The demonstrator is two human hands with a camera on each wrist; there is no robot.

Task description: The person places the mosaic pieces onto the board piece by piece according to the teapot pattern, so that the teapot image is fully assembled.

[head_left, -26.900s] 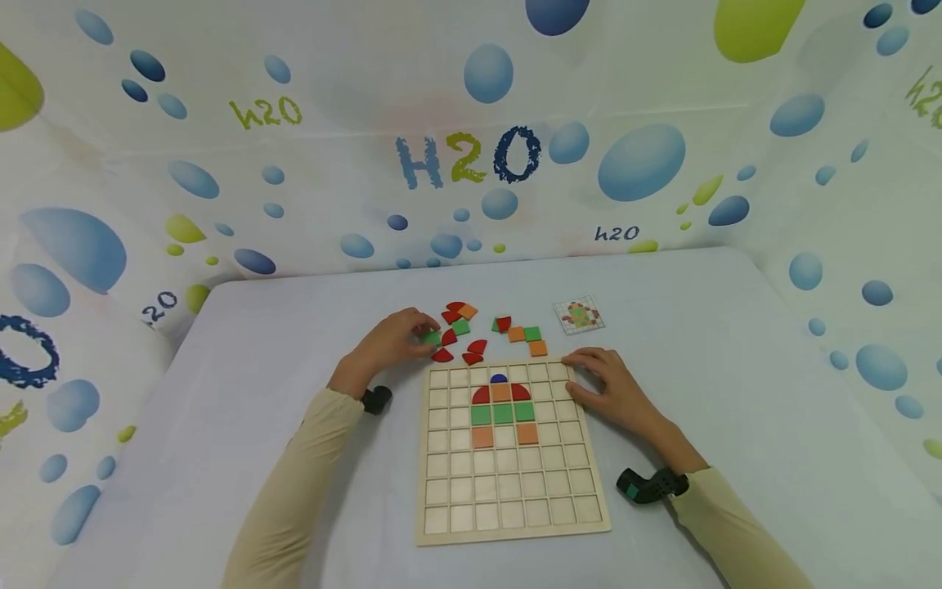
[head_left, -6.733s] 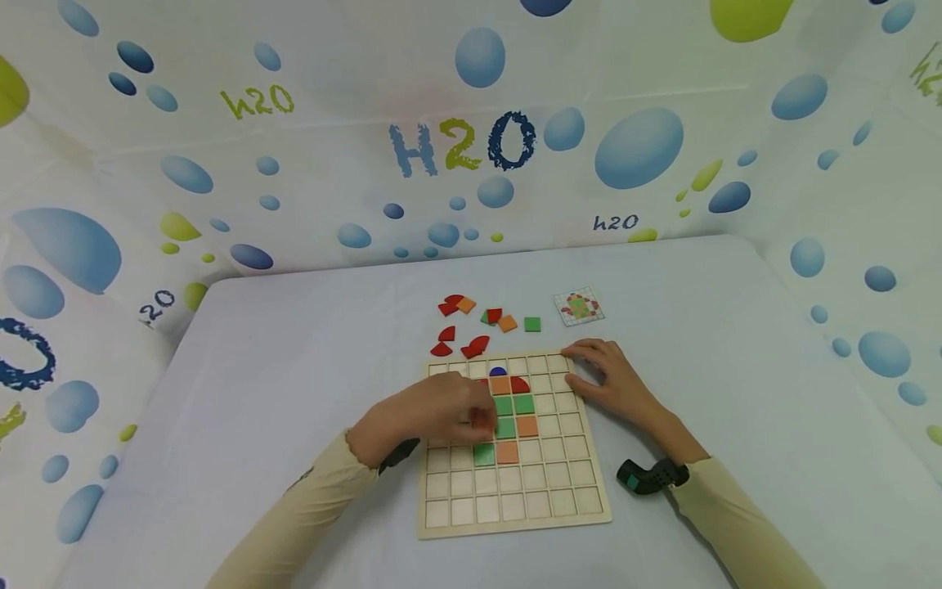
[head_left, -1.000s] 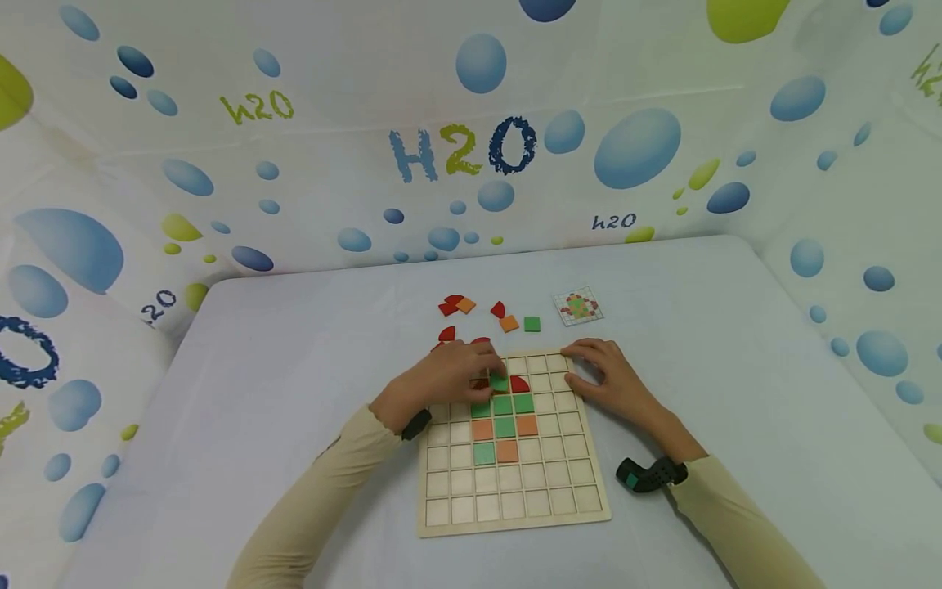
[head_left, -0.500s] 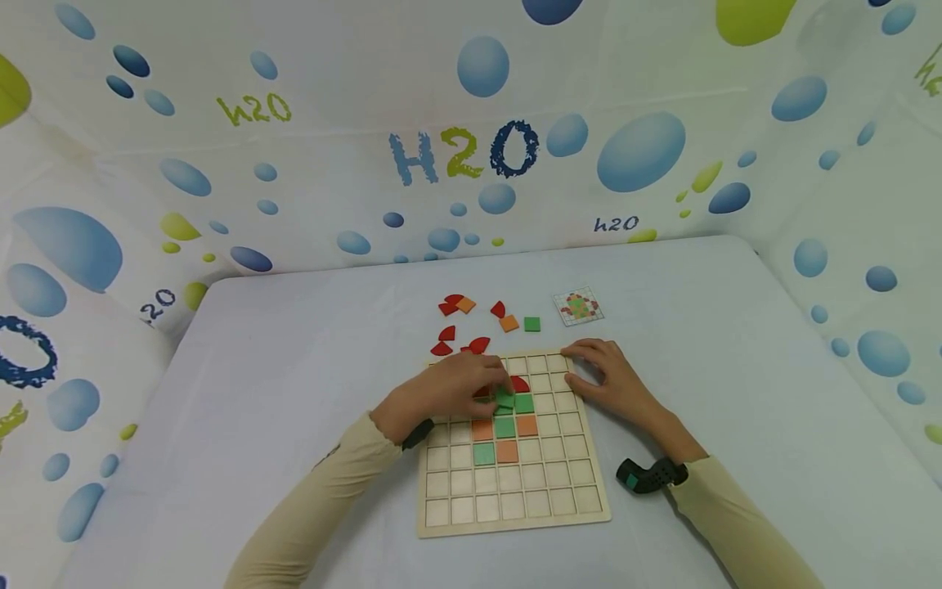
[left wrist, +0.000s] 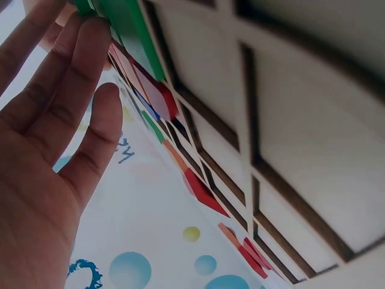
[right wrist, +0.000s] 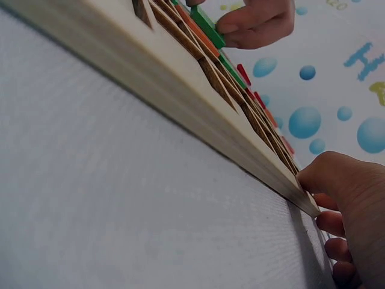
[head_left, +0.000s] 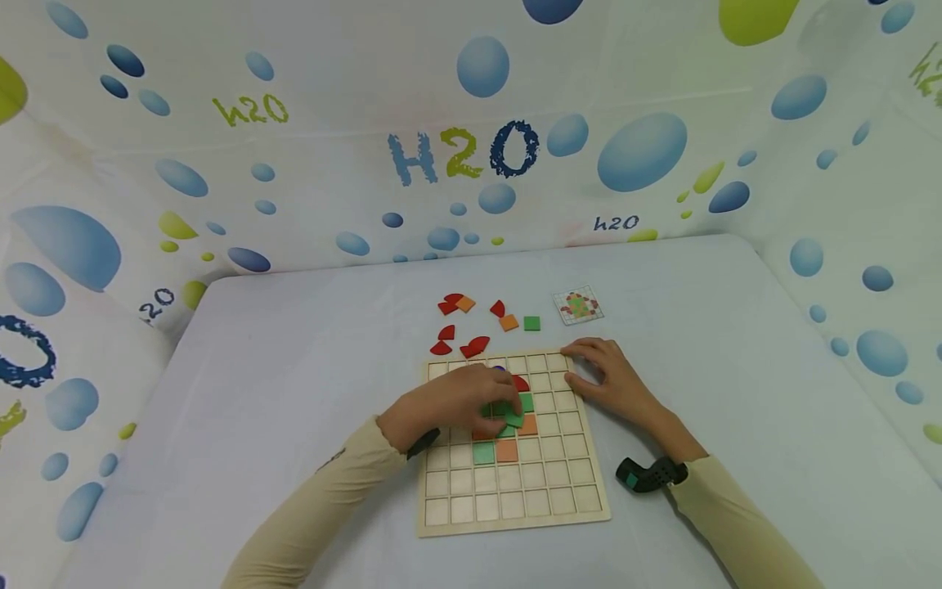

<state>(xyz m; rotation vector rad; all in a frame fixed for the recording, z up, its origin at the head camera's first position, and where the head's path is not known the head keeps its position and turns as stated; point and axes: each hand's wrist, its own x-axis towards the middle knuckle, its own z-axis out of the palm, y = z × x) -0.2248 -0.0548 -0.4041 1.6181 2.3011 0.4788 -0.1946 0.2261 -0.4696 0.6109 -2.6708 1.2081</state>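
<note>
My left hand [head_left: 471, 399] is over the wooden grid board [head_left: 515, 499], pinching a green square tile [head_left: 515, 419] between thumb and fingers. That tile [right wrist: 207, 27] shows tilted above the cells in the right wrist view. Under and around the hand, the board bears green, orange, red and blue pieces, some covered by the fingers. A green tile [head_left: 483, 452] and an orange tile [head_left: 508, 451] sit side by side below the hand. My right hand [head_left: 609, 383] holds the board's far right corner, its thumb [right wrist: 328, 171] on the rim in the right wrist view.
Beyond the board lie loose red quarter-round pieces [head_left: 477, 345], orange squares [head_left: 509, 322] and a green square [head_left: 532, 324]. A small pattern card [head_left: 578, 305] lies behind the right hand. A white cloth covers the table [head_left: 294, 352], with a printed curtain [head_left: 331, 164] behind.
Over the last second, my left hand has carried the green tile nearer and slightly right across the board. Since the oldest frame, more green and orange tiles sit in the grid. The right hand stays put.
</note>
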